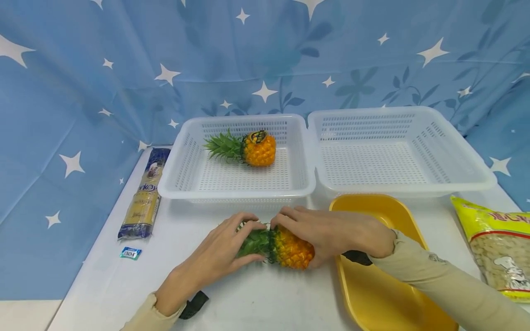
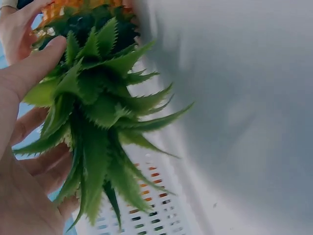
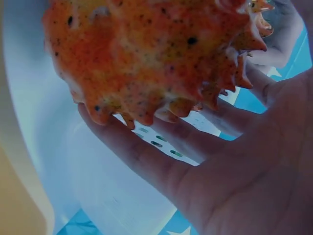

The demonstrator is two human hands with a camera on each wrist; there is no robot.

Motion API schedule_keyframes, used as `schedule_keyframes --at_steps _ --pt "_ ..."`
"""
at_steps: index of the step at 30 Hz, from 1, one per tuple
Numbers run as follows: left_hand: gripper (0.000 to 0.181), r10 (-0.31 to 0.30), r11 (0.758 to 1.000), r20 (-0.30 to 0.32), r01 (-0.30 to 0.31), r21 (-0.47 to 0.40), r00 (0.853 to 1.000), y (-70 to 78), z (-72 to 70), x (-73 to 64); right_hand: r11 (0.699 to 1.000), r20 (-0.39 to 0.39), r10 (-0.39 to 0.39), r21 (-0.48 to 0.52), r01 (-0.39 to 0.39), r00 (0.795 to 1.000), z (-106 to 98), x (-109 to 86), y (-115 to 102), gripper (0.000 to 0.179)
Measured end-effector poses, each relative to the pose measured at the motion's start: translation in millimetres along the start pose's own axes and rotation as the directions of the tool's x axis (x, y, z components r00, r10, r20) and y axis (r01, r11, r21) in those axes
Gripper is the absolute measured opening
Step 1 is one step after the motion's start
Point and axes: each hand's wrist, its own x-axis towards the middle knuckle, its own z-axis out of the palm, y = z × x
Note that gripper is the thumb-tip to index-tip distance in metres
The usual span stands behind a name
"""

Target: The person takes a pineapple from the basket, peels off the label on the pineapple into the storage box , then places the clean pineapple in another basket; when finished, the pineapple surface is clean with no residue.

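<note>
A pineapple [image 1: 291,248] with a shiny orange body lies on its side in front of the left basket, leaves toward the left. My left hand [image 1: 221,250] holds it around the green leaves [image 2: 98,112], the thumb reaching the crown's base in the left wrist view. My right hand [image 1: 308,230] grips the orange body [image 3: 142,54] from the right and above; in the right wrist view its fingers [image 3: 142,152] spread along the knobbly side. Another pineapple [image 1: 258,149] lies in the left white basket [image 1: 236,193], a dark round label on it.
A second white basket [image 1: 406,187] stands at the back right. Under my right forearm is a yellow tub [image 1: 349,299]. At the left lie a long pasta packet [image 1: 142,207] and a small blue-green sachet [image 1: 130,253]; a yellow-topped bag [image 1: 503,257] lies at the right edge.
</note>
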Motion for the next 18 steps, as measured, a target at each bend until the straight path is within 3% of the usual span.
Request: schedule_keyframes --at_steps 5,8,11,14,18 --pt "0.063 -0.015 0.999 0.003 0.014 0.041 1.000 3.1 -9.0 -4.4 0.999 -0.014 -0.033 -0.019 0.032 0.999 2 -0.6 1 0.085" --pt "0.069 -0.067 0.998 0.020 0.067 -0.016 0.998 4.1 -15.9 -7.6 0.998 -0.028 -0.055 -0.030 0.054 0.998 1 -4.0 0 0.085" --pt "0.066 -0.131 0.982 0.021 0.133 -0.131 0.991 3.2 -22.4 -11.6 0.996 -0.059 -0.081 -0.032 0.079 0.995 -4 -9.5 -5 0.083" --pt "0.055 -0.176 0.936 0.001 0.168 -0.309 0.984 1.0 -28.6 -16.5 0.996 -0.089 -0.092 -0.024 0.090 0.992 -16 -18.8 -14 0.081" --pt "0.059 -0.202 0.834 -0.063 0.138 -0.534 0.977 -0.7 -35.5 -18.9 0.997 -0.118 -0.073 -0.025 0.070 0.990 -38 -39.1 -23 0.085"
